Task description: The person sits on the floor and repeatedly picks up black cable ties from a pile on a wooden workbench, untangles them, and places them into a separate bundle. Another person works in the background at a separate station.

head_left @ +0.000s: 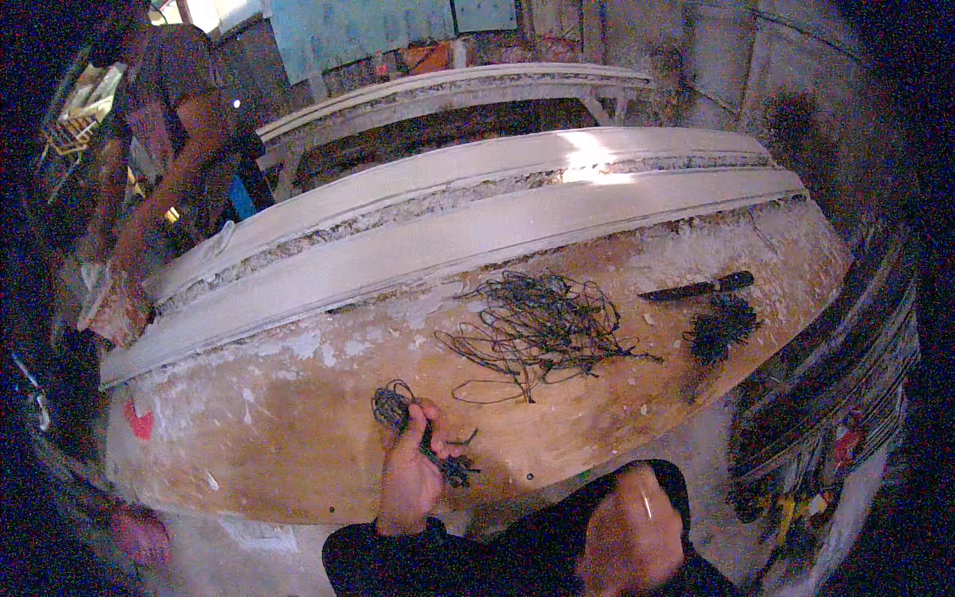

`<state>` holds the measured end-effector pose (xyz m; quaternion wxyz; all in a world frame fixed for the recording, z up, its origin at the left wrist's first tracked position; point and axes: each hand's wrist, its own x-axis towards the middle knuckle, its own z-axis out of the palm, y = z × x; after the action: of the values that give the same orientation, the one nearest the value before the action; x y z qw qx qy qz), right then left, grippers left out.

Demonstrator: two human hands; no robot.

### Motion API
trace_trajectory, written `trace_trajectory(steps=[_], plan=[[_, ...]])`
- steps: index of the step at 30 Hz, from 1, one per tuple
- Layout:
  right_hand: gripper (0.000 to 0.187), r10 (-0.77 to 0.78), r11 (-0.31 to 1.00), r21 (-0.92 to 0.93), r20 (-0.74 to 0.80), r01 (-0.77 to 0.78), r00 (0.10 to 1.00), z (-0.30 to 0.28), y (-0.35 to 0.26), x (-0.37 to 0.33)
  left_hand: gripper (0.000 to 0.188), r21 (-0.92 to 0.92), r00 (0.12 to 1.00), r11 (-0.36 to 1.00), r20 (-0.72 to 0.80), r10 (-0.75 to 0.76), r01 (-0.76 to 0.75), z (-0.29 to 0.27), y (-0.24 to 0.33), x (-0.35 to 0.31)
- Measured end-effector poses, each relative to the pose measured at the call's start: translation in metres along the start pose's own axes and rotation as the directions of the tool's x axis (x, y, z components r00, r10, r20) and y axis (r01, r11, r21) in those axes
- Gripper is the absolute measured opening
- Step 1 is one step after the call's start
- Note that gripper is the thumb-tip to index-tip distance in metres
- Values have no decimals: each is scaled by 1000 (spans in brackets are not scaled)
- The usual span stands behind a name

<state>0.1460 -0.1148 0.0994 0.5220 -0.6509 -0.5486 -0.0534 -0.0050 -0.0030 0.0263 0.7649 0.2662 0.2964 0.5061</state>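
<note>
Gripping a dark cord bundle (390, 409) in the head view, the left hand (413, 456) closes thumb and fingers around its middle, over the curved wooden panel (269, 448); no right hand can be made out. A firm pinch should keep the coils together. Strands from the loose tangle (545, 323) would best be teased out singly, well away from the knife (701, 288) beside the smaller clump (721, 328).

Board (288, 438) tan, blotched white. Cord bundle (392, 408) at seven o'clock blackish; knife (701, 289) at three, black; red mark (138, 422) at eight
</note>
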Motion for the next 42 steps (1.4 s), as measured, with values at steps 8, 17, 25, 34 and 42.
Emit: trace_trajectory(steps=[8,17,25,34,42], plan=[[23,-107,994,13,452,113,885,70,72,41,19,-97,998,994,-6,55,-55,-6,-6,6],[16,90,996,-32,551,-87,829,65,78,42,22,-182,991,983,132,34,-9,-13,-4,8],[12,54,994,86,214,-74,975,25,63,47,17,-177,1000,984,-19,-12,9,-19,-7,11],[8,283,853,457,0,-252,959,17,44,37,19,-208,985,976,169,-26,62,-25,-12,11],[14,-358,851,506,355,144,864,55,35,23,40,-194,994,979,100,-37,55,-20,-13,8]])
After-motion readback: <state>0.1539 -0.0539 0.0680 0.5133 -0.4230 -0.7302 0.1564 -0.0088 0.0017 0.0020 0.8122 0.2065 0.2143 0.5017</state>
